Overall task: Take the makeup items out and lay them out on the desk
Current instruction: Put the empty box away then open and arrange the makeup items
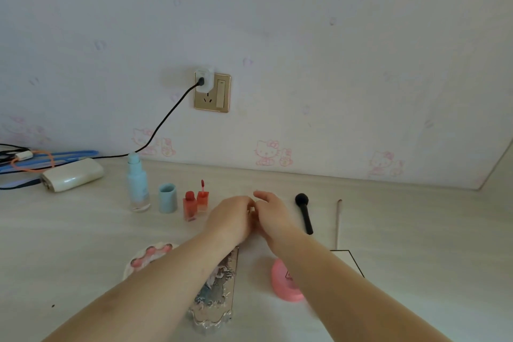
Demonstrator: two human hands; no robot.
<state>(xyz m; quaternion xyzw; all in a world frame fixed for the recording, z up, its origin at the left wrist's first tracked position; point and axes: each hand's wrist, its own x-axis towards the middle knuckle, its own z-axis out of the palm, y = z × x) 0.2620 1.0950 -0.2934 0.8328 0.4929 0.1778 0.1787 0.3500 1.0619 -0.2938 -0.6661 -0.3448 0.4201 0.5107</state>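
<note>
My left hand [233, 216] and my right hand [273, 215] meet fingertip to fingertip over the middle of the desk, fingers curled inward. Whatever lies between them is hidden. Left of the hands stand a pale blue bottle [137, 183], its blue cap [167, 198] and two red lip gloss bottles [190, 207], the further one with its wand [202, 185] sticking up. On the right lie a black brush [304, 212] and a thin pale stick [338, 223]. Under my forearms are an ornate silver palette [216, 297], a pink round compact [281, 283] and a paw-shaped pink item [147, 258].
A white power bank [72, 173] and tangled blue and orange cables [41, 159] sit at the back left. A black cord runs up to the wall socket [212, 91]. A white card with a black outline [347, 258] lies by my right forearm. The wall bounds the desk's far edge.
</note>
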